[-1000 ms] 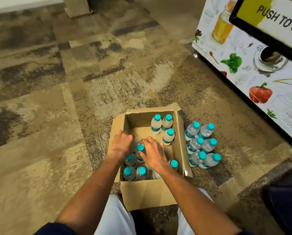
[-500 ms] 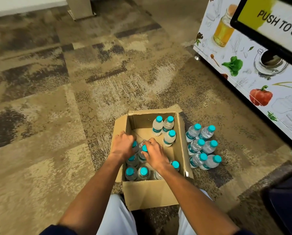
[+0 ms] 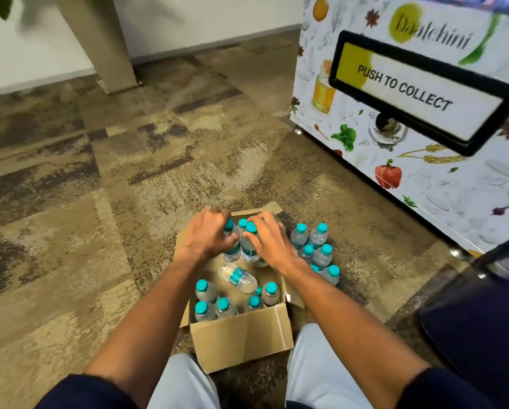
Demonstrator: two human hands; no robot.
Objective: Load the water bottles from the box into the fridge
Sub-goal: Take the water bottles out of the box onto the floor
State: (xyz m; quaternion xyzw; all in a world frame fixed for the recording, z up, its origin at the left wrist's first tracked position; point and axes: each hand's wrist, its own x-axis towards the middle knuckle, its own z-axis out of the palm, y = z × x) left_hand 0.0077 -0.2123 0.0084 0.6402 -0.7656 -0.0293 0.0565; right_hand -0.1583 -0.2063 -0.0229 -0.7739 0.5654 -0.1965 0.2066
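So, the job is barely begun as I judge it: no bottle shows inside a fridge, and the only cabinet in view, the printed machine (image 3: 424,160) at the far right, has no open door that I can see. The cardboard box (image 3: 241,338) sits on the carpet (image 3: 70,231) between my knees. A cluster of upright bottles (image 3: 315,249) stands on the carpet just right of the box, out of it but not yet stored. In the near end of the box a handful of capped bottles (image 3: 215,305) stand upright, and one bottle (image 3: 238,277) lies on its side in the middle.

Both my arms reach forward over the box, palms down. My left hand (image 3: 209,237) has its fingers clamped over the tops of a few held bottles (image 3: 241,246) at the far end, and my right hand (image 3: 269,240) presses the same bunch from the right, fingers curled around them. The two hands nearly touch, squeezing the bunch between them. Most of the loading is left.
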